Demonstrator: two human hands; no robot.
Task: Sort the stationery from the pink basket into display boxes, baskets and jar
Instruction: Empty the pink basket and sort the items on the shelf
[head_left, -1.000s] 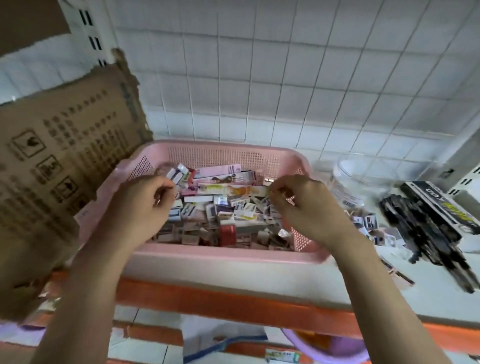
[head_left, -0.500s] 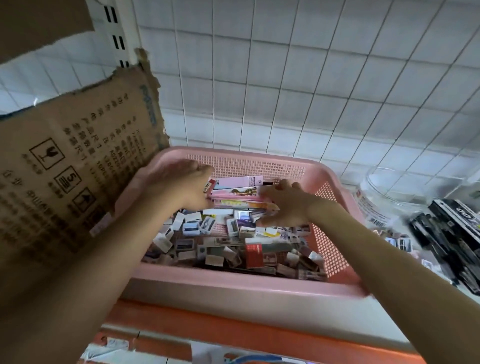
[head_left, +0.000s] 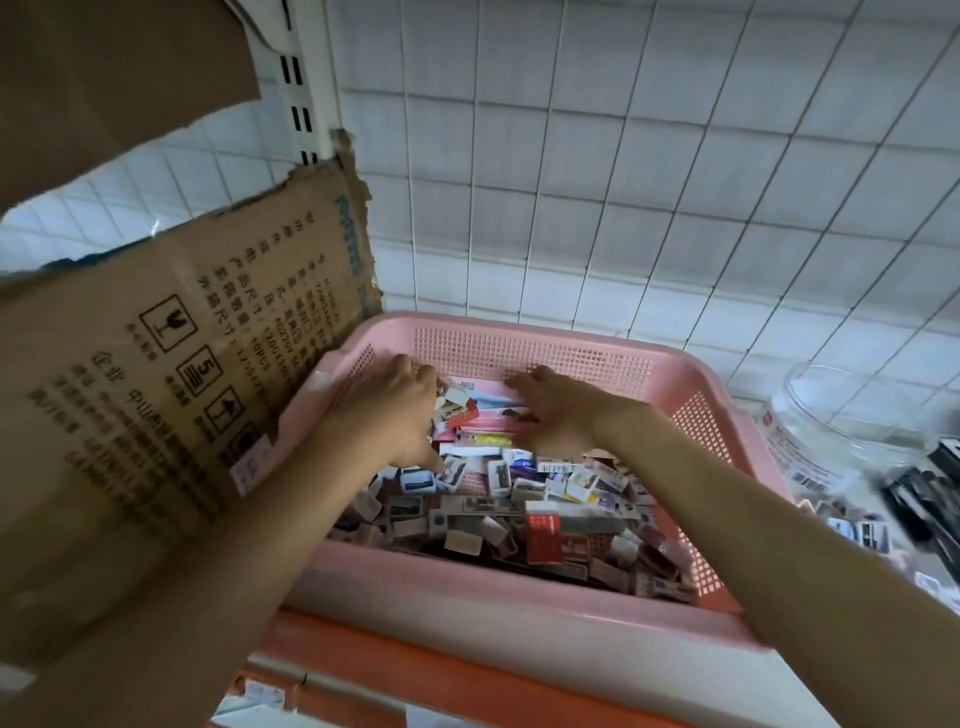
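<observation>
A torn cardboard box (head_left: 171, 395), printed with handling symbols, stood at 9 o'clock, its right edge just beside the left rim of the pink basket (head_left: 530, 618). The basket rested on a white shelf (head_left: 597, 675) with an orange front edge and filled the centre of the view; its perforated walls held a loose heap of small boxed erasers (head_left: 498, 512), with several long flat packs (head_left: 483, 410) stacked against the far wall at 12 o'clock.

The left hand (head_left: 395, 410) reached into the basket's far left corner, at 11 o'clock of the heap. Its fingers were curled downward among the erasers and the left ends of the long packs, and a small white eraser lay touching its fingertips; whether it gripped anything could not be told.

The right hand (head_left: 556, 410) lay palm down on the right part of the long packs, at 12 o'clock, fingers extended toward the far wall and thumb lowered toward the heap; no item was seen pinched in it. Both forearms crossed the near rim.

A clear jar (head_left: 852, 415) stood at 3 o'clock, just beside the basket's right wall. More small erasers (head_left: 862, 530) and dark, blurred items (head_left: 930, 493) lay on the shelf below the jar. A white wire grid (head_left: 623, 182) formed the backdrop.
</observation>
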